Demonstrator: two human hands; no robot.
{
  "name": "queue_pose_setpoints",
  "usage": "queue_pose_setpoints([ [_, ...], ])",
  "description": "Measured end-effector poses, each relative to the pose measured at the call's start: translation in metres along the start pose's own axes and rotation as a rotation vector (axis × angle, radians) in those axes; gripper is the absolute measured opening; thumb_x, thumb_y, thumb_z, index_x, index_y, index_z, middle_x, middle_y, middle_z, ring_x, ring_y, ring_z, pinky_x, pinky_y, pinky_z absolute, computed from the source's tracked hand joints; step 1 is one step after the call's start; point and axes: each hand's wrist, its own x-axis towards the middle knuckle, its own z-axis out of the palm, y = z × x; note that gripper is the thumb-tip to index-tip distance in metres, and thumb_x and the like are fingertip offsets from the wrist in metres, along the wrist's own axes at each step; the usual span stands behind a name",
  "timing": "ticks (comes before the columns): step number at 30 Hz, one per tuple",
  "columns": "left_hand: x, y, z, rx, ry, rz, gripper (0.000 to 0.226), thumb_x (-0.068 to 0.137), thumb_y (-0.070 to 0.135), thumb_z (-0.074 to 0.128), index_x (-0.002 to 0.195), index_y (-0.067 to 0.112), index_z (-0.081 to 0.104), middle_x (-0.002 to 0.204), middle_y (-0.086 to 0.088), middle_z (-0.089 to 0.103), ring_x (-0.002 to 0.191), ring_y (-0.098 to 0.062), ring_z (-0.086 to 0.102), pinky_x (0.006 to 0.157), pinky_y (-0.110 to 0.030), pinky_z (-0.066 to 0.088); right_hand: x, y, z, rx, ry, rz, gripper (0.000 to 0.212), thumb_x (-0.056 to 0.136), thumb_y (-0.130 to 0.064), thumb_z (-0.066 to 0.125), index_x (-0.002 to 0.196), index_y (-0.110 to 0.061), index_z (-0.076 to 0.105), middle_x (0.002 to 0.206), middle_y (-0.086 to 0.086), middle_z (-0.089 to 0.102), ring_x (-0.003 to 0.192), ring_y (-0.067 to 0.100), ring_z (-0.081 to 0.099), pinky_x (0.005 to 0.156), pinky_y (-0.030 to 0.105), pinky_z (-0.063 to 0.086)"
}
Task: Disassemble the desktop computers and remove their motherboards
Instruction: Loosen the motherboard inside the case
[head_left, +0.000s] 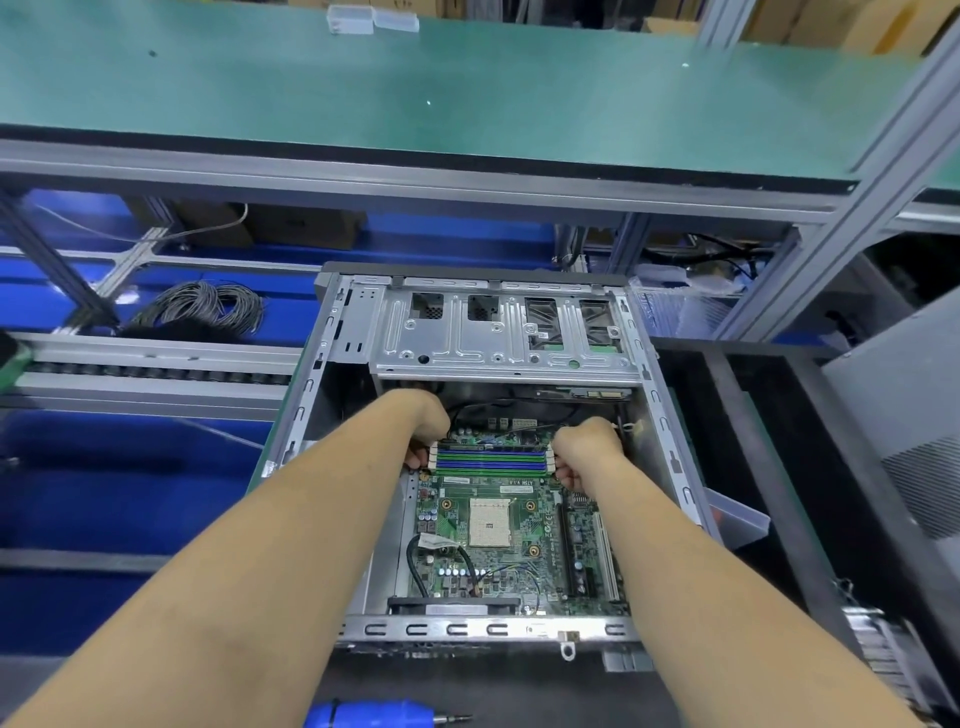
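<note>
Both hands in the steel case (670, 457): left hand (426, 434) and right hand (587, 452) curl on the ends of the memory slots (491, 460), long ridged strips lying left-to-right across the green motherboard (498, 545).

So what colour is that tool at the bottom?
The tool is blue, seen in the head view.

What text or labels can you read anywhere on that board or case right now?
White sticker on the motherboard below the memory slots: characters there, too blurred to read with certainty.
CPU socket: small dark marking, unreadable.
White tag on the black cable: print too small.
Case: no readable text.
</note>
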Motion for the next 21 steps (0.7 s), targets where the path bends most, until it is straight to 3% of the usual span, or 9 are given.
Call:
queue_pose_setpoints([
  [9, 0.009, -0.001, 0.000, -0.029, -0.001, -0.013, 0.041, 0.102, 0.006, 0.031, 0.136, -0.011, 0.046, 0.075, -0.011, 0.067, 0.035, -0.013, 0.056, 0.041, -0.023, 0.047, -0.002, -0.002, -0.001, -0.043, -0.009, 0.011, 0.022, 0.093, -0.006, 0.043, 0.079, 0.003, 0.056, 0.060, 0.015, 0.056, 0.046, 0.023, 0.048, 0.049, 0.029, 0.042],
  [14, 0.009, 0.000, 0.001, -0.036, -0.005, -0.013, 0.042, 0.102, 0.004, 0.029, 0.137, -0.012, 0.046, 0.058, -0.012, 0.066, 0.038, -0.017, 0.059, 0.044, -0.026, 0.049, -0.001, -0.002, 0.000, -0.033, -0.019, 0.005, 0.019, 0.095, -0.009, 0.043, 0.087, 0.004, 0.055, 0.059, 0.014, 0.054, 0.045, 0.022, 0.047, 0.049, 0.028, 0.041],
  [21, 0.014, -0.001, 0.001, -0.079, 0.027, 0.007, 0.040, 0.103, 0.007, 0.028, 0.138, -0.009, 0.042, 0.086, -0.013, 0.064, 0.046, -0.017, 0.057, 0.053, -0.028, 0.052, -0.004, -0.003, 0.001, -0.065, -0.011, -0.008, 0.019, 0.094, -0.009, 0.043, 0.098, 0.004, 0.056, 0.055, 0.012, 0.053, 0.039, 0.019, 0.045, 0.047, 0.027, 0.040],
])
